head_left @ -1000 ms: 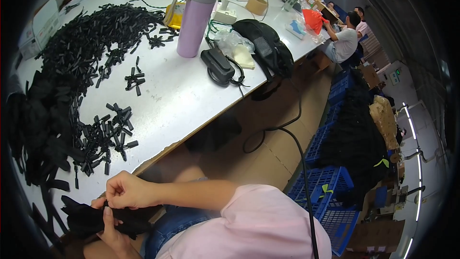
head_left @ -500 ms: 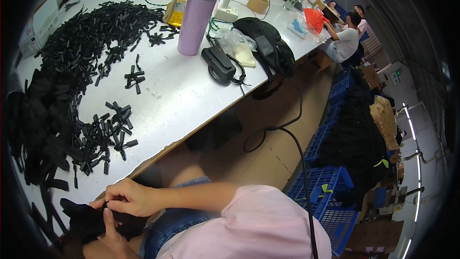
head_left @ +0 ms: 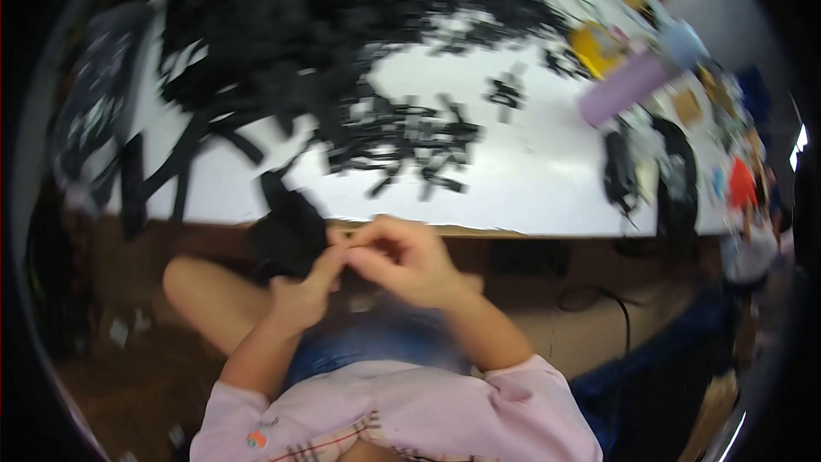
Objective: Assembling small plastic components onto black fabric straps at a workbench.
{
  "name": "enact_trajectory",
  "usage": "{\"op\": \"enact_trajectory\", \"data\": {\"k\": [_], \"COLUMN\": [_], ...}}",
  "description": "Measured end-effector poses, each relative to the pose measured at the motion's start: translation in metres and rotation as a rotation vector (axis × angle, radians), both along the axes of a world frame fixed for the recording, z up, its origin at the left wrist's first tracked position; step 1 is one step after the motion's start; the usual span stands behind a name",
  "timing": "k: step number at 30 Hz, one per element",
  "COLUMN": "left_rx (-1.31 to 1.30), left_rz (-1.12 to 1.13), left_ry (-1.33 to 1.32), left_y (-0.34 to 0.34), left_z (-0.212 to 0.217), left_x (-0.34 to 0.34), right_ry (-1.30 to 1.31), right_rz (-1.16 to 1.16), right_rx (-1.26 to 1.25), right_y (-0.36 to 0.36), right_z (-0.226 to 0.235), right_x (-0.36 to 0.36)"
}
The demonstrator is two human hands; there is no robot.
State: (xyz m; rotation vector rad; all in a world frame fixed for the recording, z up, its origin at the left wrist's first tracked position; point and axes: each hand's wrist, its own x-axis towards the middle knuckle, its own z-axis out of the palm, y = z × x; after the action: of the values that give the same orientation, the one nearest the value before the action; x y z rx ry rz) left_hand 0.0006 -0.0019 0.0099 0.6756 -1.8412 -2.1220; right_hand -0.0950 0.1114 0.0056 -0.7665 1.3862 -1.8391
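Observation:
Both my hands meet just in front of the table's near edge, above my lap. My left hand [head_left: 308,287] is closed on a piece of black fabric [head_left: 289,231], which hangs on its left side and reaches up to the table edge. My right hand [head_left: 406,263] is closed in a pinch, its fingertips against those of the left. What sits between the fingertips is too small and blurred to make out. On the table beyond the hands lies a loose group of small black buckle-like pieces [head_left: 398,137]. Black straps [head_left: 184,158] trail toward the edge at the left.
A large heap of black pieces [head_left: 342,8] covers the far left of the white table [head_left: 547,188]. A purple bottle [head_left: 629,90], a yellow item [head_left: 596,50] and a black bag [head_left: 676,171] stand or lie at the right. Clear plastic wrapping [head_left: 98,111] hangs at the left. Another person [head_left: 747,252] sits far right.
The view has swung left and now faces the table squarely, so hands and fabric appear nearer the middle. Both hands remain together at the fabric.

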Motion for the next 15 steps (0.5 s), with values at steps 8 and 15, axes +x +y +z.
{"op": "enact_trajectory", "data": {"k": [8,15], "left_rx": [0.344,0.054], "left_rz": [0.067,-0.142], "left_ry": [0.094,0.187], "left_y": [-0.022,-0.019], "left_z": [-0.009,-0.011], "left_x": [-0.005,-0.004], "right_ry": [0.868,1.046], "right_rz": [-0.028,-0.180], "right_rx": [0.314,0.028], "right_y": [-0.006,-0.026], "right_z": [-0.010,0.018], "right_x": [0.010,0.002]}}
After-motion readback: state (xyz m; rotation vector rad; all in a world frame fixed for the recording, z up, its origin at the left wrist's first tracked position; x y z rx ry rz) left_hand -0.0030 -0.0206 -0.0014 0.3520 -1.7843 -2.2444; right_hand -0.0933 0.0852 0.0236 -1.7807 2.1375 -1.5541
